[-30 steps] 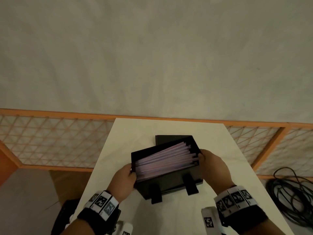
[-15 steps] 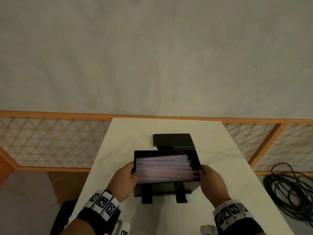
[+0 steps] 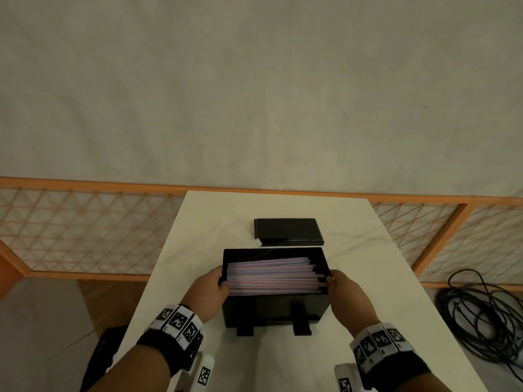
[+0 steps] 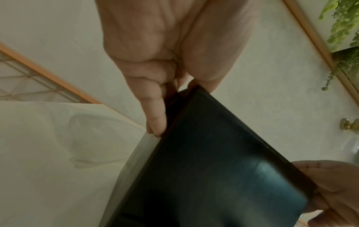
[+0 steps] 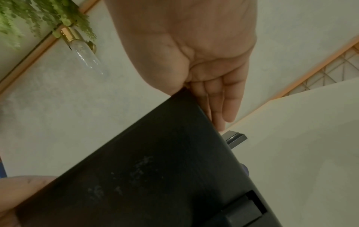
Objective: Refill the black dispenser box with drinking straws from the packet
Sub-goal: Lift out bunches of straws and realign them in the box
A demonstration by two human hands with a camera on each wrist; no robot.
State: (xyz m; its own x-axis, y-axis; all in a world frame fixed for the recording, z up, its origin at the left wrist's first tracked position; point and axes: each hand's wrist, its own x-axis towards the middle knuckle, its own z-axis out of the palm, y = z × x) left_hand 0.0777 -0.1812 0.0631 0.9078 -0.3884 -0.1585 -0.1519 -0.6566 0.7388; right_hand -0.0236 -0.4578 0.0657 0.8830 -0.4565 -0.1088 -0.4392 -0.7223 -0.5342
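Squarely upright, dispenser box (image 3: 276,306) holds straws (image 3: 273,275) lying left-right

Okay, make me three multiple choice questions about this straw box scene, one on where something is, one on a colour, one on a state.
1. Where does the black lid lie?
A. on the table beyond the dispenser box
B. on top of the box
C. on the floor

2. What colour is the dispenser box?
A. white
B. black
C. orange

3. How is the box held?
A. by the left hand only
B. by no hand
C. by the left hand and the right hand, one at each end

Answers: 1 A, the lid rests flat on the table behind the box. 2 B, its walls are black. 3 C, each hand grips an end, thumb over the rim beside the straws.
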